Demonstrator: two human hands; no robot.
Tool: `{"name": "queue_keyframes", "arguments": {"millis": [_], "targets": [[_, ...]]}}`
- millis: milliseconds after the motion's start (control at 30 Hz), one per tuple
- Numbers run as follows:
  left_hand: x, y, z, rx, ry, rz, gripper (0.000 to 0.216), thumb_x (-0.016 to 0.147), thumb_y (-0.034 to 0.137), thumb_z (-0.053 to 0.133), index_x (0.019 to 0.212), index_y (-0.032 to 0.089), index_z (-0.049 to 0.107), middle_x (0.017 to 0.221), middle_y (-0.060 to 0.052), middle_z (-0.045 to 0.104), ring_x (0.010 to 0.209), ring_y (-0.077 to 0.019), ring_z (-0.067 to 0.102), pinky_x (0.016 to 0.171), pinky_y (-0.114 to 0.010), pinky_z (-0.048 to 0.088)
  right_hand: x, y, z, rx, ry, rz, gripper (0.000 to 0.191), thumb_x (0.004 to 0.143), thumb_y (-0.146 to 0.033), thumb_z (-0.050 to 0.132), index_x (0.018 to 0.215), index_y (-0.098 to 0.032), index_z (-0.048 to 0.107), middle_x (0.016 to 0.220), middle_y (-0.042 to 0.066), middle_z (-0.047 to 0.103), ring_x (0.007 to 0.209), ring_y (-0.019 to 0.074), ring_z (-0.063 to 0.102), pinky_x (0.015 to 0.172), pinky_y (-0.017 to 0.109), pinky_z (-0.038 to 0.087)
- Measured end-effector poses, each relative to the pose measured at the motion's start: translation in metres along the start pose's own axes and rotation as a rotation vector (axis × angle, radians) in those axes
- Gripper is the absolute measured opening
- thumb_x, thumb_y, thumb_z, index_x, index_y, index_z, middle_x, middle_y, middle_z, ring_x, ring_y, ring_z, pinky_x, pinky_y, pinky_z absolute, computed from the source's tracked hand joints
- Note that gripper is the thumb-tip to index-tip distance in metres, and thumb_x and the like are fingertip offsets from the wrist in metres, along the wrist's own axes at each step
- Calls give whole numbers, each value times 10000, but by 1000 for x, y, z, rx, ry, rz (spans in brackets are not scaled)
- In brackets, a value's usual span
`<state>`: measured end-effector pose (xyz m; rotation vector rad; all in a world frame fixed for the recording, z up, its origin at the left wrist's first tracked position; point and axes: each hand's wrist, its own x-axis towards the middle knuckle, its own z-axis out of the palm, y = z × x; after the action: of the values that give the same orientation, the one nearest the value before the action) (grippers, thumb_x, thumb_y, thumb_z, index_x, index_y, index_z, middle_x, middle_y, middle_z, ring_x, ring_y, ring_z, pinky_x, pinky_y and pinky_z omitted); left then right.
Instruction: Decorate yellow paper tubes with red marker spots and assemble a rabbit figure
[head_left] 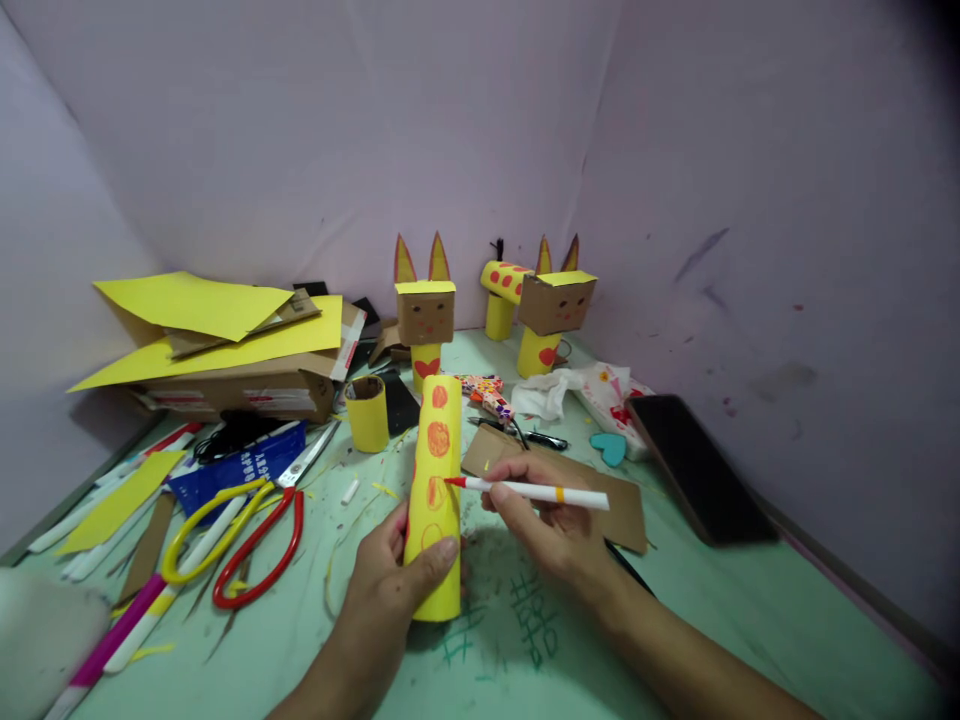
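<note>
My left hand [390,590] grips a yellow paper-covered tube [435,470] near its lower end, holding it tilted over the green table. The tube carries several orange circles. My right hand [547,525] pinches a white marker with a red tip [540,492], and the tip touches the tube beside one of the circles. A flat piece of brown cardboard [600,490] lies just behind the right hand.
Yellow-handled [217,520] and red-handled scissors [262,550] lie left with pens. A cardboard box with yellow paper [225,345] sits at back left. Two box-headed cardboard animal figures [425,315] [555,305] and a spotted tube stand behind. A short yellow tube [367,412] stands near. A dark phone [697,465] lies right.
</note>
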<state>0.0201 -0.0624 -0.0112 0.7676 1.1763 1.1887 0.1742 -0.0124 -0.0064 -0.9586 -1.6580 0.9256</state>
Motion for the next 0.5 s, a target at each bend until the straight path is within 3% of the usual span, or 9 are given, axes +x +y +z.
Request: {"name": "queue_keyframes", "arguments": {"millis": [500], "targets": [[-2,0,0,2,-29,5,502,605,347,763,1019,126,585,696,-20,623,559,-130,558,508,-232,458,0,1,0,54,22,23,131,798,-295,544,786,-186,617,669,25,630,610,167,604,563,276,468]]}}
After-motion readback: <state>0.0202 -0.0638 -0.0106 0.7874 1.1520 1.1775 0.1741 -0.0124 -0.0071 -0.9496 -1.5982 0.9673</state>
